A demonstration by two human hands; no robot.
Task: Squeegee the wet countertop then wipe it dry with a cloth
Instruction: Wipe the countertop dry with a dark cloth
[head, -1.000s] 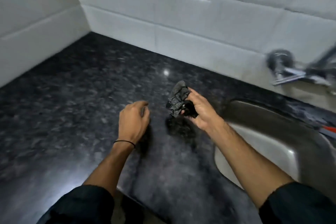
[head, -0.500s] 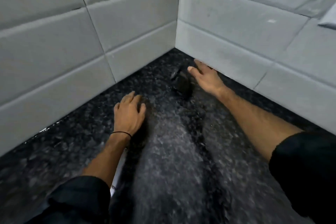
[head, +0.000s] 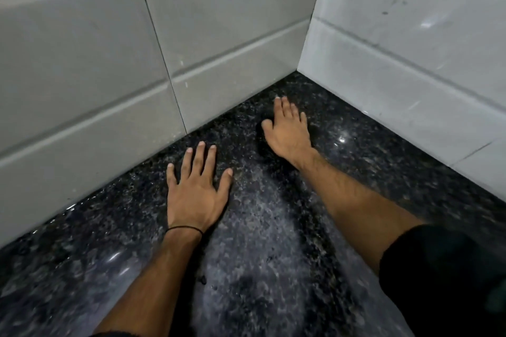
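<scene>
Right hand grip: the right hand (head: 287, 131) lies palm down, fingers stretched flat and close together, pressing on the countertop; a dark edge shows under the thumb side at about 9 o'clock of the hand (likely the cloth (head: 261, 133), though it blends with the stone and I cannot tell for sure).
Left hand grip: the left hand (head: 195, 191) lies flat with fingers spread apart, holding nothing, palm on the stone.
Hands to each other: the right hand sits at about 1 o'clock from the left, apart from it.
Wrist: a thin black band (head: 184, 229) circles the left wrist.
Sleeves: a dark sleeve (head: 438, 276) covers the right upper forearm.
Countertop: the countertop (head: 273, 268) is black speckled stone with a pale hazy sheen between the arms.
Walls: grey tiled walls (head: 219, 22) meet in a corner at 12 o'clock, just beyond the right fingertips.
</scene>
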